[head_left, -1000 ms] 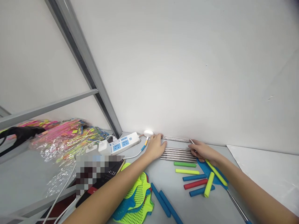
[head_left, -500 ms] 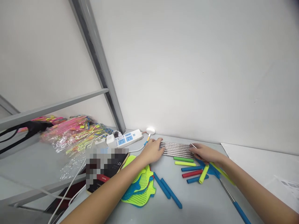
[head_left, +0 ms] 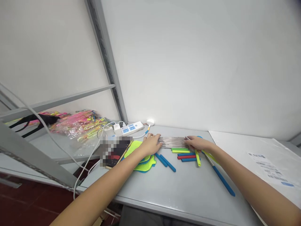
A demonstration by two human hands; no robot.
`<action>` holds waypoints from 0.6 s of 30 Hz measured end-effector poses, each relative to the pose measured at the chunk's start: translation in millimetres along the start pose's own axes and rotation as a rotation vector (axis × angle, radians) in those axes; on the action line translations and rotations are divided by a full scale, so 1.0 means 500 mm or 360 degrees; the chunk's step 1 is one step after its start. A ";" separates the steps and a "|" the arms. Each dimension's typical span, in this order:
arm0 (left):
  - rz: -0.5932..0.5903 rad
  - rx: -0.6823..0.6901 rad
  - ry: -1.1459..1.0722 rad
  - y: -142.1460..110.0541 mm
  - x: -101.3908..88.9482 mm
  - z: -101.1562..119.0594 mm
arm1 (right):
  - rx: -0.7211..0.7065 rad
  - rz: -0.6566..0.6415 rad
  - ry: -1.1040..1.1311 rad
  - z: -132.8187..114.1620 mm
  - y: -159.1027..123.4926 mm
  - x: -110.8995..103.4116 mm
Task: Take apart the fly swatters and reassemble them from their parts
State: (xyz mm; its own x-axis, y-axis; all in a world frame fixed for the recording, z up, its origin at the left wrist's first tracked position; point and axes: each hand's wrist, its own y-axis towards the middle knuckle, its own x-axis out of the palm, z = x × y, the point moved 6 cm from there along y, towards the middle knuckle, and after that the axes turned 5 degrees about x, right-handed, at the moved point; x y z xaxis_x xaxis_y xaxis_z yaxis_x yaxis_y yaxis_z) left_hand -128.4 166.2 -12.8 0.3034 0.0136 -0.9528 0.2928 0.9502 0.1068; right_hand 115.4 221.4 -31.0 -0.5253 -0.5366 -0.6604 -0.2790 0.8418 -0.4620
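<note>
A row of thin metal rods [head_left: 172,142] lies side by side on the grey table near the wall. My left hand [head_left: 150,144] rests at their left ends, fingers spread and touching them. At the right ends, my right hand [head_left: 197,143] is closed, and a slanted metal rod tip pokes out from its fingers. Below the rods lie green and yellow handle tubes [head_left: 180,151], with blue and red tubes [head_left: 187,156] nearer me. A yellow tube [head_left: 198,158] stands out from under my right hand. Perforated yellow-green fly swatter heads [head_left: 144,165] are stacked beside my left forearm.
Two blue tubes [head_left: 166,162] lie mid-table. A rod with a blue handle [head_left: 224,181] lies under my right forearm. Leftward are a phone [head_left: 119,152], a power strip [head_left: 131,128] with cables, and bagged colourful items [head_left: 77,124] beyond a metal frame [head_left: 110,62]. White printed sheeting [head_left: 244,144] covers the right side.
The view has shifted, showing the table's front edge and the floor. Both hands stay at the ends of the rods. The blue and red tubes look closer together beneath them.
</note>
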 end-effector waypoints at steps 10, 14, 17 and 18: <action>-0.0042 0.0810 0.0101 -0.131 -0.020 0.135 | -0.0095 0.0606 -0.0414 0.042 -0.081 -0.036; -0.0016 0.0966 0.0244 -0.126 0.014 0.155 | -0.0067 0.0558 -0.0514 0.071 -0.095 -0.001; 0.0077 0.1009 0.0414 -0.089 0.038 0.183 | -0.0088 0.0509 -0.0512 0.072 -0.095 0.023; 0.0119 0.1031 0.0478 -0.077 0.046 0.197 | -0.0092 0.0507 -0.0499 0.070 -0.095 0.027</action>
State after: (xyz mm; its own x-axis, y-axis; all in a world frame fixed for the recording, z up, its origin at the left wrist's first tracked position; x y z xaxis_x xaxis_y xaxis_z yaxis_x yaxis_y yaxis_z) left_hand -43.6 99.1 -10.7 0.1086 0.2452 -0.9634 0.7884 0.5690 0.2337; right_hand 150.0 172.2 -38.6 -0.3256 -0.2345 -0.9159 -0.1921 0.9650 -0.1788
